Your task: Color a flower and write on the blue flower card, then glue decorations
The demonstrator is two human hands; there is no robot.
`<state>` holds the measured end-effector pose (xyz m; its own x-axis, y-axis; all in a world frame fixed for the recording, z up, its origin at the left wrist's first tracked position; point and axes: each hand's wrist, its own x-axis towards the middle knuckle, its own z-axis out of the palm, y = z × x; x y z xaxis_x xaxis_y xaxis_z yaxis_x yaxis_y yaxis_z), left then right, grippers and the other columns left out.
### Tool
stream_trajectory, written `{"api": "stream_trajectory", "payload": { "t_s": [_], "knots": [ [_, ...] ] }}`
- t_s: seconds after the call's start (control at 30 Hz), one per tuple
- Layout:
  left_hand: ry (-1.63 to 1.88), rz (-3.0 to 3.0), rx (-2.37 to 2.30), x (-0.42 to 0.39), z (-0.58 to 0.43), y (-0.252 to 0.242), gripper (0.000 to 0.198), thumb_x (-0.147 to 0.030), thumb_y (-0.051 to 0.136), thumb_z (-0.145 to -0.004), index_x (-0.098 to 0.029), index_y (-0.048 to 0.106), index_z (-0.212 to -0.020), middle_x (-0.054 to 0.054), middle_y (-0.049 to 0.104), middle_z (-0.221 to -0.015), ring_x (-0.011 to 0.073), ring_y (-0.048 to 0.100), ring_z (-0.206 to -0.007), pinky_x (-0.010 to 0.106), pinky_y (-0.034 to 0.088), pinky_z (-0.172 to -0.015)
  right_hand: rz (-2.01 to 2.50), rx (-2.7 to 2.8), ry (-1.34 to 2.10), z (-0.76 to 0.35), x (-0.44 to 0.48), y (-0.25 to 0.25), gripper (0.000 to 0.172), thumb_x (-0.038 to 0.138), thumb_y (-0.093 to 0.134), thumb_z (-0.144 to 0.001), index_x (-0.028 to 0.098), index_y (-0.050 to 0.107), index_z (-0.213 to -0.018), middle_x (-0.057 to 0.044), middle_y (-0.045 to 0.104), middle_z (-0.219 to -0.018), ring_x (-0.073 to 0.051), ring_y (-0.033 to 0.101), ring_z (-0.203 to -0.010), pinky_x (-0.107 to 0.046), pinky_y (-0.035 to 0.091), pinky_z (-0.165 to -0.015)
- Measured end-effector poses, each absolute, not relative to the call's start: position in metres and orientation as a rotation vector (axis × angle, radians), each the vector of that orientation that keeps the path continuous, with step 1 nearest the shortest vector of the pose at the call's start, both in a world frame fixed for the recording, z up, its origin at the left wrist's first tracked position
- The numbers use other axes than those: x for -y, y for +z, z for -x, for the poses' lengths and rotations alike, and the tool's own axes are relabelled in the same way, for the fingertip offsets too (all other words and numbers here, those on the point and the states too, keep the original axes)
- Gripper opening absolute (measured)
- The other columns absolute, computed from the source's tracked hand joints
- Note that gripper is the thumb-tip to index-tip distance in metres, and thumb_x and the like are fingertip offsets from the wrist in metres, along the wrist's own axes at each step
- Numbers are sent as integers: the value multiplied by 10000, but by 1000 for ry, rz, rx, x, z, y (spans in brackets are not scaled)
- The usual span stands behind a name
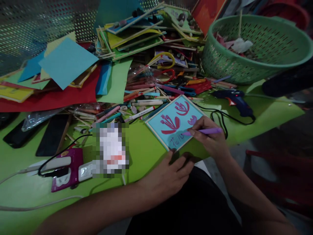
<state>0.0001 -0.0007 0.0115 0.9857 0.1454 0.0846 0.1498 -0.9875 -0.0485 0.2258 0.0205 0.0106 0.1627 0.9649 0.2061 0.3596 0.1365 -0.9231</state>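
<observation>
Gripping a slim purple plastic pen (210,131) in the right hand (213,142), with its tip beside dark handwritten lettering (176,141) on a square light-blue card (183,124) edged with pale wooden strips. Resting the left hand (171,171) at the card's nearest corner, with the thumb touching it; cannot tell whether the curled fingers grip anything underneath. To find the card, look under the pen, just beyond the left hand, near the close edge of the bright-green desk (140,140).

For clean strokes, probably best to press that corner firmly, to stop any swivel under the pen. Wise to hold the right palm clear of the lettering and of the purple tulip drawing (192,119) beside the fingers, in case of wet ink. Better also to avoid the dark-blue glue gun (241,101), lying beyond and right of the right hand.
</observation>
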Motion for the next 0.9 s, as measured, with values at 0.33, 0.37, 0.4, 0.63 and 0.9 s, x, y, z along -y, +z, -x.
{"api": "stream_trajectory", "payload": {
  "t_s": [0.33,0.37,0.4,0.63,0.9],
  "knots": [
    [-213,3091,239,1,-1,7,304,-247,502,-999,-221,674,-1249,52,468,-1558,272,444,-1392,529,416,-1100,1416,1392,833,-251,-32,9,194,348,776,-820,236,625,-774,3,617,-716,-167,567,-641,-312,417,-569],
    [-227,3093,240,1,-1,7,308,-240,500,-998,-213,674,-1251,54,472,-1555,273,443,-1392,528,417,-1100,1408,1410,848,-252,-34,9,191,352,773,-824,236,629,-776,0,621,-716,-165,558,-636,-313,417,-566],
    [-229,3093,238,1,-1,7,314,-235,494,-999,-209,672,-1257,53,472,-1555,272,442,-1394,525,418,-1099,1403,1420,860,-252,-35,9,188,354,768,-829,236,631,-776,-2,621,-716,-165,550,-632,-315,416,-563],
    [-170,3100,233,0,0,9,343,-233,469,-1008,-227,656,-1295,43,456,-1568,267,429,-1412,523,411,-1111,1401,1453,864,-247,-37,14,204,344,774,-813,230,616,-753,12,595,-678,-154,518,-599,-307,391,-536],
    [-174,3115,240,0,0,9,329,-239,489,-1004,-227,659,-1285,46,446,-1581,266,427,-1411,521,408,-1116,1408,1439,821,-249,-37,9,209,366,757,-830,229,612,-770,9,602,-696,-151,531,-612,-302,416,-561]
  ]
}}
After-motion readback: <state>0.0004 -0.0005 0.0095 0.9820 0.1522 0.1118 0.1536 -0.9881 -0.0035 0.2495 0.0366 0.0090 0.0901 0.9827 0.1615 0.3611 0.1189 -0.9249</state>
